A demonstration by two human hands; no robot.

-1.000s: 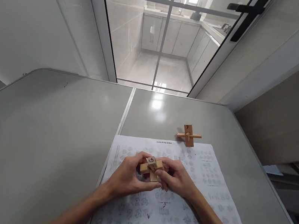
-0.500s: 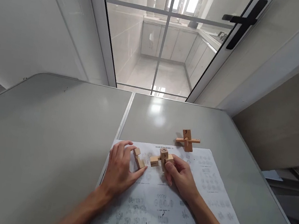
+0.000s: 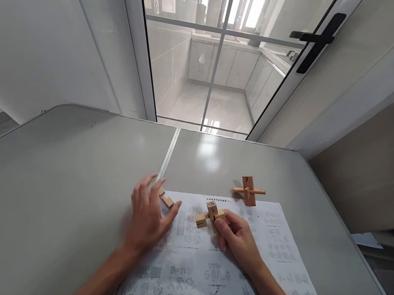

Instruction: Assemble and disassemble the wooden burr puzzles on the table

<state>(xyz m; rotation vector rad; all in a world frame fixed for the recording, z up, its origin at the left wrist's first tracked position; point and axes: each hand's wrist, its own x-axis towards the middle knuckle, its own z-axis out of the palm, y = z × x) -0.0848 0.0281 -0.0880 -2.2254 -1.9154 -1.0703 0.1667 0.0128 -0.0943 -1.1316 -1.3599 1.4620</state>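
Observation:
Notched light wooden piece (image 3: 166,200) lies at the upper left edge of the printed paper (image 3: 194,261). Around it, my left hand (image 3: 147,214) is open, thumb and fingers spread apart; whether a fingertip touches the piece is hard to tell. Over the upper part of the paper, my right hand (image 3: 239,234) pinches a cluster of interlocked light wooden pieces (image 3: 212,210) with dark marks on them. Part of the cluster is hidden behind my thumb and fingers.
A darker wooden cross-shaped assembly (image 3: 249,190) sits just beyond the paper's top edge. The grey table (image 3: 74,188) has a metal seam (image 3: 169,153) down its middle. Past the table stands a glass door with a black handle (image 3: 320,40).
My left hand has moved left and opened wider, and the notched piece it held between thumb and fingers now lies farther left. My right hand still holds the cluster, which is tilted slightly differently.

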